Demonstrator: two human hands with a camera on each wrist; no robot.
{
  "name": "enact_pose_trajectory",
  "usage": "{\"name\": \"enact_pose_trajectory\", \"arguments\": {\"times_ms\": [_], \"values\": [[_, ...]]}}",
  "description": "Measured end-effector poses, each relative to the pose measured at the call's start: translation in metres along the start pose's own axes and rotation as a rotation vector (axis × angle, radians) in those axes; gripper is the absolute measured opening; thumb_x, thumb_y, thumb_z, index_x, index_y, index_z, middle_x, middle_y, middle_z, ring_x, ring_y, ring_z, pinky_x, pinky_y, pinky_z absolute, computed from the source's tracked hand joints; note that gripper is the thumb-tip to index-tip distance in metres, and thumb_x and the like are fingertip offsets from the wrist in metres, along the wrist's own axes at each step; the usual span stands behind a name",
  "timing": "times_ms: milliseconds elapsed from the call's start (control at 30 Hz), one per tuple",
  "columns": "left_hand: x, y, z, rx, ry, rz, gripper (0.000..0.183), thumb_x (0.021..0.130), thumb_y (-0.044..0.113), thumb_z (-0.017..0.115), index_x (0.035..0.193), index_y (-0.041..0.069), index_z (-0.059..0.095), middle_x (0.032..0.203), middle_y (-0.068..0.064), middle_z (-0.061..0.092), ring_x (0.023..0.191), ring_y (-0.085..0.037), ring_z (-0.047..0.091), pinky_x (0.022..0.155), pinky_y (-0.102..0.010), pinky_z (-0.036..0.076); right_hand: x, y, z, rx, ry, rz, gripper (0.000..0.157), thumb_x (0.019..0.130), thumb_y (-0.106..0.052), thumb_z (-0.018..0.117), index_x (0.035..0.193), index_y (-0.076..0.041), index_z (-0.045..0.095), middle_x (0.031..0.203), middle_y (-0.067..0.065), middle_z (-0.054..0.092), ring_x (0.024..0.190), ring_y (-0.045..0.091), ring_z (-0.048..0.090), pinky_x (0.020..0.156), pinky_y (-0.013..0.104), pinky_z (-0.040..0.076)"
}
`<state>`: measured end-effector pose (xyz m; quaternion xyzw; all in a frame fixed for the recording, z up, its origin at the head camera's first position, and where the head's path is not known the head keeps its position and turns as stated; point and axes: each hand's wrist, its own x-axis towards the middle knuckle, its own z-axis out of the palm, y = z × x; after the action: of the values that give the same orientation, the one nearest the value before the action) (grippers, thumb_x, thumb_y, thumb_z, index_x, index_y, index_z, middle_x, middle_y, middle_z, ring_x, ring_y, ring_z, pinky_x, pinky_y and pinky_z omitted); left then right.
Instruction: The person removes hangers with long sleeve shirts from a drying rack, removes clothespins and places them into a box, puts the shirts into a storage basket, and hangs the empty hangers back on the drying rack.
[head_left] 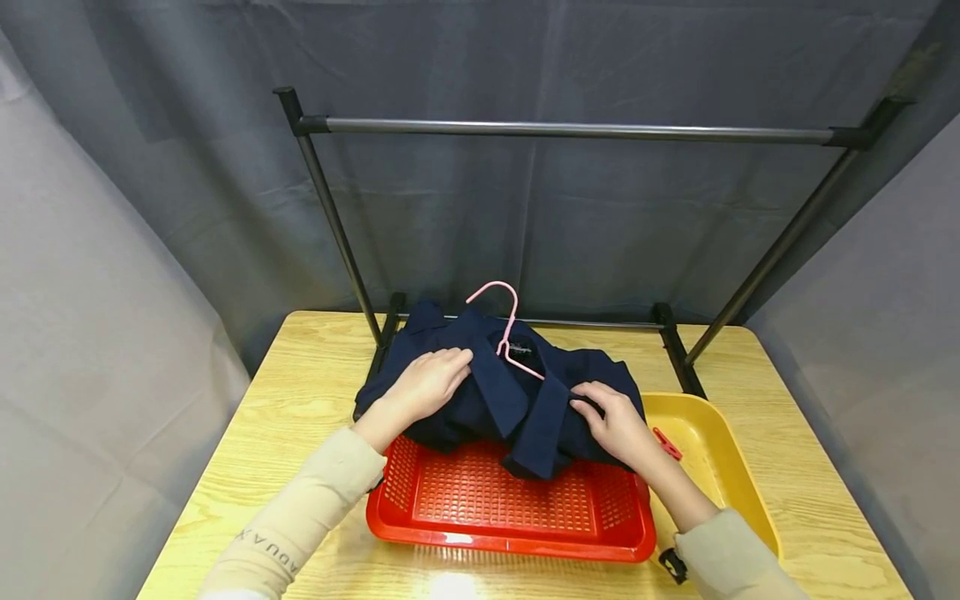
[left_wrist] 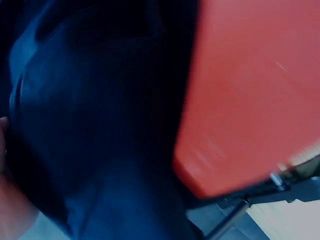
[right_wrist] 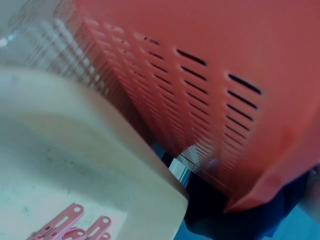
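A navy collared shirt lies bunched over the back of a red basket. From its neck rises the hook of a pink clothes hanger; one hanger arm shows inside the collar, the rest is hidden by cloth. My left hand holds the shirt left of the collar, its thumb out of sight. On the other side my right hand pinches the shirt's cloth between thumb and fingers. The left wrist view is mostly filled by dark shirt cloth, with the basket beside it.
Behind the basket stands a garment rack with a horizontal metal rail. A yellow tray sits at the basket's right, holding pink clothespins; a red clothespin shows beside my right forearm. All rest on a wooden table.
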<state>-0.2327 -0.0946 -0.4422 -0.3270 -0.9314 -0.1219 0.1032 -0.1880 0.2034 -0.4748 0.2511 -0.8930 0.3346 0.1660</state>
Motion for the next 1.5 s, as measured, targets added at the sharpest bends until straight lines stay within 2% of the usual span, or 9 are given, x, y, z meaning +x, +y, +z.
{"name": "enact_pose_trajectory", "arguments": {"times_ms": [267,433,600,700,900,1000,1133,1333,1500], "values": [[0.006,0.010,0.002,-0.021,0.014,0.031,0.011,0.095,0.018,0.047,0.103,0.012,0.052,0.100,-0.005,0.061,0.096,-0.022,0.058,0.084,-0.037,0.045,-0.001,-0.001,0.002,-0.003,-0.019,0.001,0.012,0.082,-0.002,0.064,0.093,-0.006,0.065,0.090,0.005,0.064,0.084,0.022,0.062,0.076,0.041,0.049],[0.008,0.011,0.002,-0.012,0.028,0.047,0.009,0.094,0.017,0.048,0.100,0.012,0.051,0.095,-0.004,0.060,0.091,-0.021,0.059,0.082,-0.035,0.046,0.000,-0.002,-0.001,0.004,-0.054,0.025,0.011,0.083,-0.003,0.063,0.094,-0.006,0.065,0.091,0.006,0.064,0.086,0.023,0.062,0.077,0.041,0.049],[0.008,0.010,0.001,-0.011,0.044,0.079,0.006,0.093,0.016,0.049,0.097,0.011,0.050,0.088,-0.004,0.057,0.086,-0.022,0.058,0.079,-0.034,0.046,0.006,-0.007,-0.012,-0.005,-0.149,0.085,0.011,0.082,-0.005,0.064,0.093,-0.006,0.063,0.090,0.006,0.064,0.084,0.023,0.060,0.077,0.041,0.048],[0.008,0.010,0.000,-0.016,0.051,0.094,0.005,0.093,0.015,0.049,0.095,0.010,0.050,0.085,-0.004,0.055,0.083,-0.022,0.056,0.077,-0.033,0.045,0.012,-0.014,-0.020,-0.003,-0.183,0.151,0.018,0.079,-0.006,0.066,0.096,-0.006,0.059,0.086,0.004,0.060,0.078,0.020,0.057,0.073,0.038,0.047],[0.009,0.010,-0.001,-0.021,0.053,0.110,0.005,0.093,0.014,0.049,0.095,0.010,0.050,0.086,-0.004,0.054,0.083,-0.022,0.056,0.078,-0.033,0.045,0.021,-0.031,-0.027,0.004,-0.190,0.252,0.032,0.082,-0.025,0.066,0.106,-0.007,0.054,0.089,0.004,0.056,0.076,0.018,0.054,0.071,0.035,0.045],[0.008,0.011,-0.002,-0.022,0.059,0.113,0.005,0.093,0.014,0.049,0.095,0.010,0.050,0.085,-0.004,0.054,0.082,-0.021,0.055,0.077,-0.032,0.044,0.024,-0.039,-0.025,-0.023,-0.200,0.273,0.038,0.084,-0.037,0.062,0.107,-0.008,0.055,0.092,0.005,0.057,0.078,0.018,0.053,0.070,0.034,0.045],[0.009,0.013,-0.002,-0.018,0.065,0.117,0.005,0.093,0.015,0.048,0.095,0.010,0.050,0.086,-0.003,0.053,0.082,-0.021,0.055,0.077,-0.032,0.044,0.026,-0.046,-0.021,-0.076,-0.191,0.294,0.041,0.084,-0.043,0.060,0.105,-0.008,0.056,0.090,0.005,0.058,0.075,0.018,0.052,0.066,0.033,0.043],[0.008,0.015,-0.003,-0.012,0.088,0.119,0.005,0.092,0.015,0.050,0.095,0.010,0.051,0.088,-0.004,0.055,0.083,-0.021,0.055,0.078,-0.032,0.045,0.028,-0.051,-0.015,-0.128,-0.203,0.353,0.041,0.084,-0.040,0.059,0.106,-0.006,0.053,0.085,0.006,0.056,0.067,0.019,0.050,0.060,0.031,0.040],[0.007,0.017,-0.005,-0.008,0.112,0.130,0.006,0.092,0.014,0.051,0.095,0.010,0.054,0.091,-0.004,0.057,0.084,-0.021,0.056,0.080,-0.032,0.045,0.031,-0.053,-0.014,-0.159,-0.250,0.445,0.042,0.081,-0.029,0.055,0.113,-0.001,0.051,0.094,0.015,0.061,0.071,0.025,0.054,0.067,0.040,0.047]]}}
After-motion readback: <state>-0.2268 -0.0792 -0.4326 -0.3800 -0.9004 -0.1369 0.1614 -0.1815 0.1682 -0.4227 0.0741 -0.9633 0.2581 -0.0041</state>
